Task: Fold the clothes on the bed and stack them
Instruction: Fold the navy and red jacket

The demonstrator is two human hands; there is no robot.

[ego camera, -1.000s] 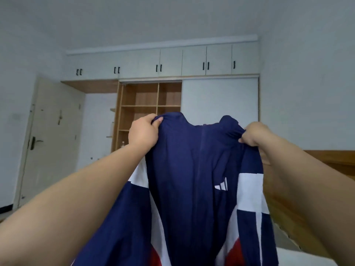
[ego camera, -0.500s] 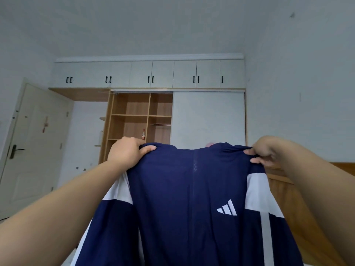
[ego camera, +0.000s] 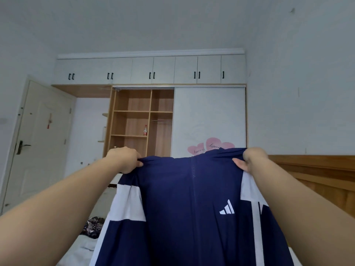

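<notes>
A navy zip-up jacket with white panels and a white three-stripe logo hangs in front of me, front side facing me. My left hand grips its left shoulder and my right hand grips its right shoulder, stretching the top edge wide. The jacket's lower part runs out of the frame. Below at the left, a dark patterned garment lies on the white bed.
A wooden headboard runs along the right wall. Ahead stands a wardrobe with open wooden shelves, a small bottle and a white sliding door bearing pink heart stickers. A closed cream door is at the left.
Both hands have lowered the jacket and pulled its shoulders further apart, so the top edge is now flat and wide. The wardrobe behind shows more.
</notes>
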